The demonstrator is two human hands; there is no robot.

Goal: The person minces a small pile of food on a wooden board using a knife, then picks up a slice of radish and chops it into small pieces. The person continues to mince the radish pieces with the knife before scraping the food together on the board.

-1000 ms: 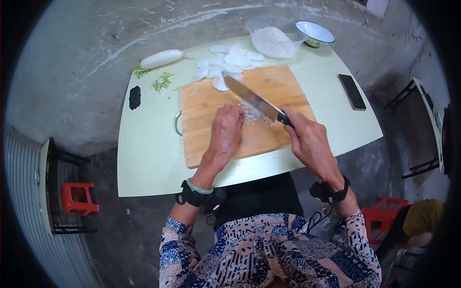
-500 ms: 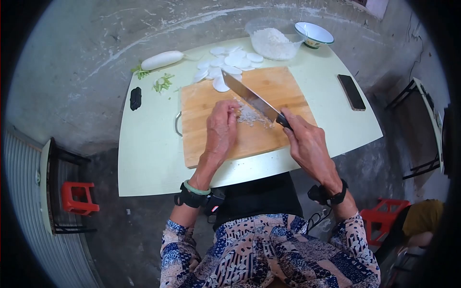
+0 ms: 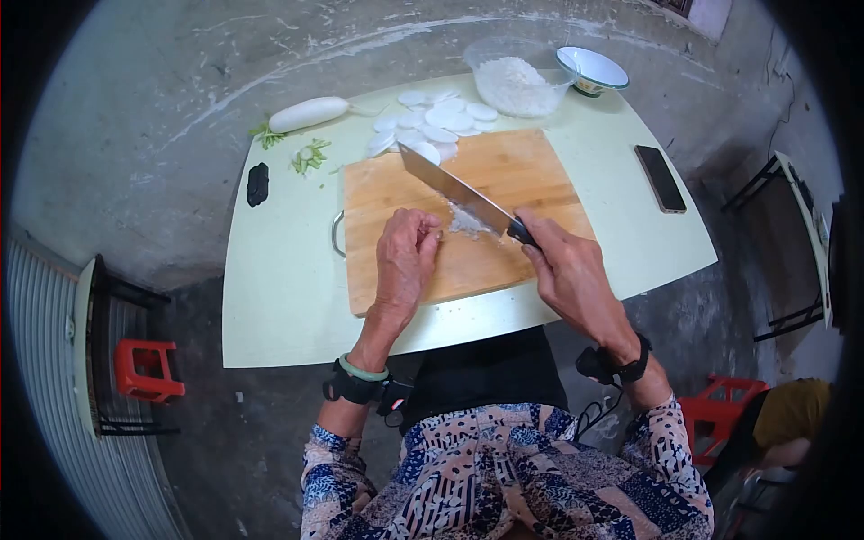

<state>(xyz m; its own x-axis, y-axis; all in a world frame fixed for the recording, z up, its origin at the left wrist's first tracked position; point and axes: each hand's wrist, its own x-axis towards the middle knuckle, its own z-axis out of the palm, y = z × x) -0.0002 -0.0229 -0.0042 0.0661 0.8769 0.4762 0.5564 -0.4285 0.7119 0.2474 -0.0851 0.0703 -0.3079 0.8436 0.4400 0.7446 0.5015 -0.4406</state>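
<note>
My right hand [image 3: 576, 274] grips a kitchen knife [image 3: 459, 193] by its black handle. The blade points to the upper left, above finely chopped pale bits [image 3: 466, 220] on the wooden cutting board [image 3: 526, 171], and partly covers them. Just left of the bits, my left hand [image 3: 407, 256] has its fingers curled together over the board; whether anything is inside them is hidden. White radish slices [image 3: 450, 117] lie overlapping beyond the board's back edge, close to the knife tip.
A whole white radish [image 3: 309, 114], cut green tops [image 3: 310, 156] and a small black object [image 3: 257, 184] lie on the left. A clear bowl of white shreds [image 3: 520, 87] and a white bowl [image 3: 592, 70] stand at the back. A phone [image 3: 660, 179] rests on the right.
My left hand has drawn back a little, towards me and leftward from the chopped bits. The knife has shifted slightly left with my right hand, its blade now more over the pile.
</note>
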